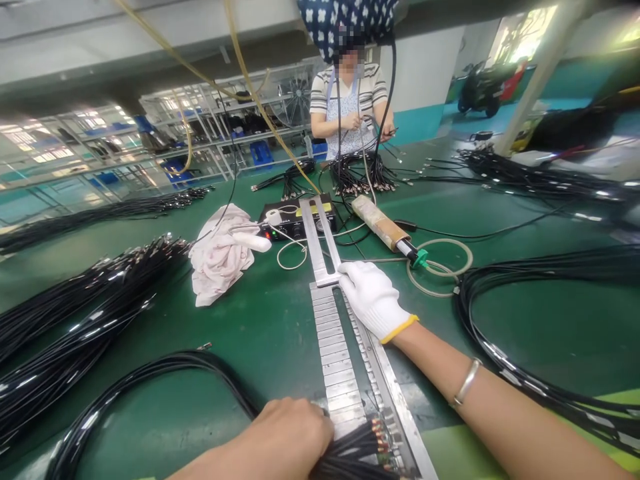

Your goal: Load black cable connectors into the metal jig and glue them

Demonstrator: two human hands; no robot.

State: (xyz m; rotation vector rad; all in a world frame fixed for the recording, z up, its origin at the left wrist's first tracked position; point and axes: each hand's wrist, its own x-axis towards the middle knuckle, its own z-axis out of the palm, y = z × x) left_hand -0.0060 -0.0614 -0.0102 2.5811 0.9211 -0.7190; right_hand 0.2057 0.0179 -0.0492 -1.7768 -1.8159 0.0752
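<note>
My right hand, in a white glove with a yellow cuff, has its fingers closed at the right edge of a slotted metal frame. That frame meets the far end of a long metal fixture with a row of segments and a toothed strip. Bare and curled, my left hand is closed by the near end of the fixture, on a bunch of black cables. Copper-coloured cable ends lie side by side against the fixture there. The left fingertips are hidden behind the hand.
Black cable bundles lie at left and right. A crumpled cloth sits left of a black control box. A wrapped dispenser with a green-tipped hose lies beyond my right hand. Across the green table a person handles cables.
</note>
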